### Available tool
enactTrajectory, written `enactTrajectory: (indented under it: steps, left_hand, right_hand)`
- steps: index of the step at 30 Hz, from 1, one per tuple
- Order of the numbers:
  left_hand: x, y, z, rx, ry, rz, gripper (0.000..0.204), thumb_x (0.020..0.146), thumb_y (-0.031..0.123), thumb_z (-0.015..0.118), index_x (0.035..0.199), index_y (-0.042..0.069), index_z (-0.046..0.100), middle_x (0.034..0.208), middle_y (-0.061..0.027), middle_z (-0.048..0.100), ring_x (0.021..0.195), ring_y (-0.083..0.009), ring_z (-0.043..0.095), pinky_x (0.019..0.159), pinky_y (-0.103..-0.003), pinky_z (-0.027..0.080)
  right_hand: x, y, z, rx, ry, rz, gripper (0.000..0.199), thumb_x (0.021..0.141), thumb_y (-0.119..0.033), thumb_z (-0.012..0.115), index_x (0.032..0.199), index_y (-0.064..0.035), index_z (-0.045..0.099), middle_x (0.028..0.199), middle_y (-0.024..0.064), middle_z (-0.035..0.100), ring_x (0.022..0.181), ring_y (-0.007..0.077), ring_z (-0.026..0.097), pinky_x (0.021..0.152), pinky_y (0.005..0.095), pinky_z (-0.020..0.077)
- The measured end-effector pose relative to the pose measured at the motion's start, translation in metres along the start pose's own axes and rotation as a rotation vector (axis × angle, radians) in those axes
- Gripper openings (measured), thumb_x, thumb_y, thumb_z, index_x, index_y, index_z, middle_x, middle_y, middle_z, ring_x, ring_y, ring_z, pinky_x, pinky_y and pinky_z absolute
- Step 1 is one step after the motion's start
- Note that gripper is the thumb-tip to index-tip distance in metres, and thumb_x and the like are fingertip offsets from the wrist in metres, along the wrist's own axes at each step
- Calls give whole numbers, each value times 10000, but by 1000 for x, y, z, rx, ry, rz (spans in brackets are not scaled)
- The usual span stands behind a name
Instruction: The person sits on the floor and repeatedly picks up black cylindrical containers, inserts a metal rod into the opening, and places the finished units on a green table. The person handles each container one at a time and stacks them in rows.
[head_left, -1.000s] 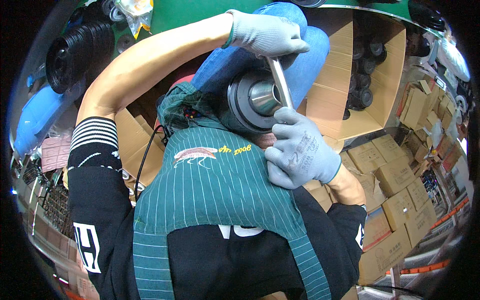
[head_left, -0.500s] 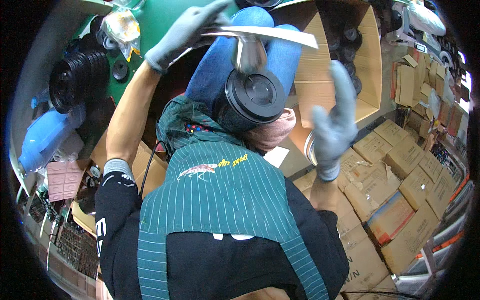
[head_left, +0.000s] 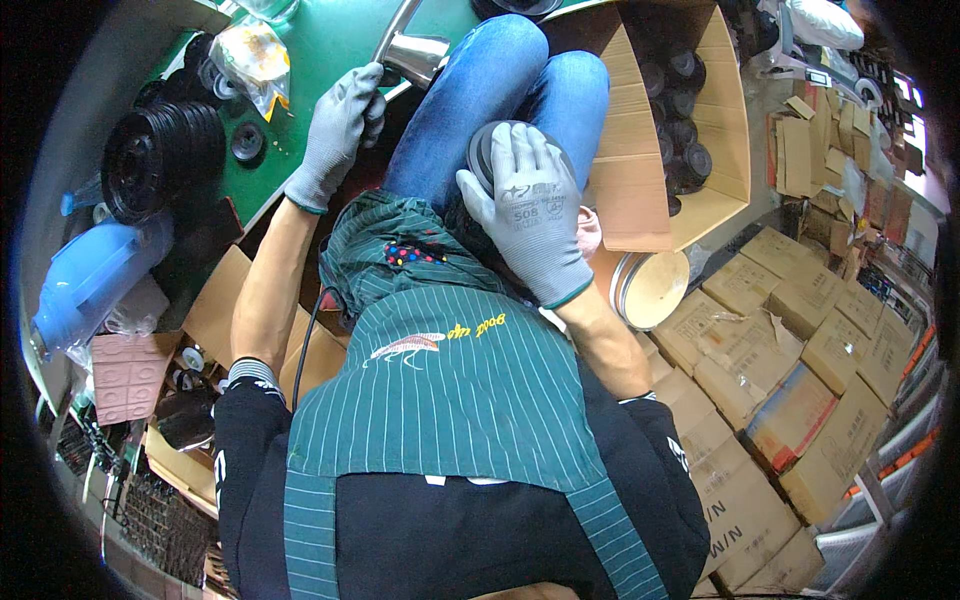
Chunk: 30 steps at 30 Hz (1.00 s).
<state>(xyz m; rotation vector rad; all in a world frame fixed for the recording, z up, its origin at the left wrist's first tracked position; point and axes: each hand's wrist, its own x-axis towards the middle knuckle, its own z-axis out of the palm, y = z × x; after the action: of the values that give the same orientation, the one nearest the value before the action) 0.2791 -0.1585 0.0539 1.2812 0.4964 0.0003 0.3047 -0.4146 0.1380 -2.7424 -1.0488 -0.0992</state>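
My left hand (head_left: pixel 345 135), in a grey glove, is closed at the lower end of a shiny metal tool with a rod and a flared, cylinder-like head (head_left: pixel 418 58). The tool tilts upward over the green table's edge, beside my left knee. On my lap rests a thick black round disc (head_left: pixel 480 153), mostly covered by my right hand (head_left: pixel 530 205). That hand, gloved in grey too, lies palm down on the disc with its fingers stretched out. Under the disc, what supports it is largely hidden; a bit of pink cloth (head_left: pixel 588 232) shows beside it.
A green table (head_left: pixel 285 150) holds a stack of black discs (head_left: pixel 160 160), a small black wheel (head_left: pixel 247 143) and a plastic bag (head_left: pixel 250 62). Right of my knees stands an open carton (head_left: pixel 725 170) with black round parts. A round tub (head_left: pixel 655 290) and several cardboard boxes (head_left: pixel 745 340) lie farther right.
My left hand has swung the metal tool left and up, off from above the disc. My right hand has come in from the right and down onto the disc.
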Motion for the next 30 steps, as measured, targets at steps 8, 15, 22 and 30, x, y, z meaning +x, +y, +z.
enactTrajectory:
  steps: [8, 15, 22, 30]
  left_hand:
    - [-1, 21, 0, 49, -363, 63, 398, 1150, 363, 579, 1391, 48, 611, 934, 28, 643, 782, -47, 604, 682, -209, 519]
    - [34, 110, 57, 627, -795, 278, 368, 1138, 356, 608, 1270, 22, 684, 825, -2, 565, 745, -99, 505, 671, -294, 471]
    - [0, 133, 124, 1259, -773, 601, 225, 1073, 302, 653, 1094, 78, 642, 814, -242, 662, 764, -461, 704, 672, -529, 543]
    - [-98, 130, 208, 1891, -258, 182, 863, 1014, 516, 678, 1623, -17, 377, 869, -159, 712, 675, -328, 744, 550, -445, 578]
  right_hand:
    - [-4, 33, -27, 274, -102, -143, 721, 944, -467, 774, 1401, 65, 605, 1444, 247, 629, 1376, 398, 587, 1172, 495, 455]
    - [-14, 74, -32, 1798, 394, 529, 861, 1114, -638, 447, 1684, -7, 309, 1630, 254, 475, 1537, 368, 447, 1317, 522, 297]
    - [-1, 127, 26, 2453, 306, 545, 438, 1169, -385, 492, 1373, -34, 657, 714, -28, 601, 869, 181, 712, 1160, 595, 521]
    - [82, 113, 99, 2721, -263, 45, 586, 1165, -404, 479, 1550, 37, 512, 715, -96, 554, 826, 144, 683, 1134, 578, 524]
